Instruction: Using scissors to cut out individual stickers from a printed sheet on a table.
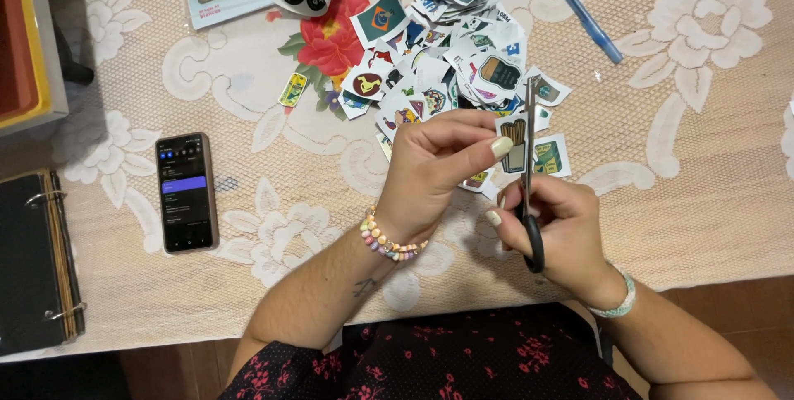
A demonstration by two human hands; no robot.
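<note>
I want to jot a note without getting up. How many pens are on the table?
1: a blue pen lies slanted at the table's far right, beyond the sticker pile. More could be hidden under the pile.

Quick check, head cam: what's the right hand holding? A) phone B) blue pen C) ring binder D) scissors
D: the right hand grips the black-handled scissors, blades at the sticker cutout pinched in the left hand; the blue pen, the phone and the ring binder all lie untouched on the table.
</note>
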